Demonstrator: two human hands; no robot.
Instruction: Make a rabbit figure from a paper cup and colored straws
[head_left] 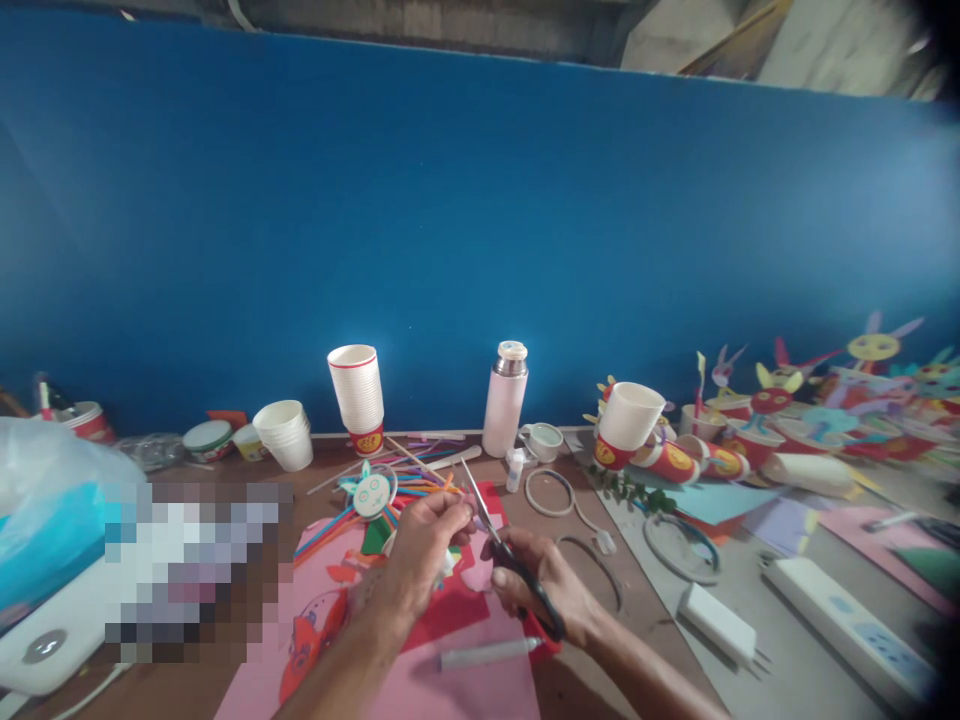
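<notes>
Red paper [450,630] lies on a pink sheet [405,692] under my hands, with loose cut shapes scattered across both. My left hand [427,535] has thumb and forefinger pinched narrow on what looks like a small piece of paper [471,500], mostly hidden by my fingertips. My right hand [547,580] is wrapped around the black handles of the scissors [486,512], whose blades point to 11 o'clock, just beside that pinch.

I judge the cutting to be midway: this piece is not yet set down, and I cannot tell how much of its outline is cut. Done already are an eared face disc [373,494] with drawn eyes, at 10 o'clock among coloured sticks [322,535], and the eared paper figures [769,400] between 2 and 3 o'clock. A capped marker [487,653] lies at 6 o'clock.

Those figures stand up out of red-banded paper cups [752,442]; two more cups lie tipped over nearer me. Nested stacks wait upright: a tall stack [356,390] at 11 o'clock, a shorter white stack [285,437] at 10, another stack [630,420] at 2. At 12 stands a pink flask [505,405], closed, contents hidden; a small handled cup [544,440] sits at 1, its inside pale. Toward 9 to 10, a lidded tub [208,440] hides whatever it holds.
</notes>
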